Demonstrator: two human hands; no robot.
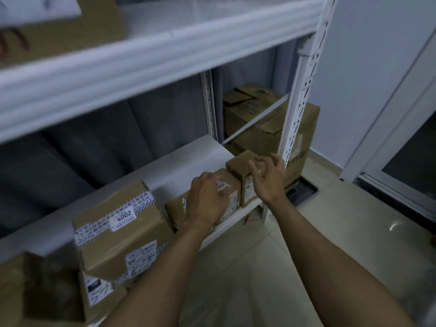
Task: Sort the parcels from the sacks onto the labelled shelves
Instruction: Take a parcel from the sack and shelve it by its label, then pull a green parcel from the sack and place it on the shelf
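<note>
On the lower white shelf several cardboard parcels stand in a row near its front edge. My left hand rests palm down on a flat brown parcel with white labels. My right hand is at the front right of a small upright brown box at the shelf's right end; its fingers are spread and loosely bent over the box's top corner. Further left stands a taped box with a sticker reading 4002, stacked on another labelled parcel.
An upper shelf beam crosses overhead with a box on it. The perforated white upright stands right of my hands. Large cartons sit behind it on the floor. Tiled floor and a glass door frame lie right.
</note>
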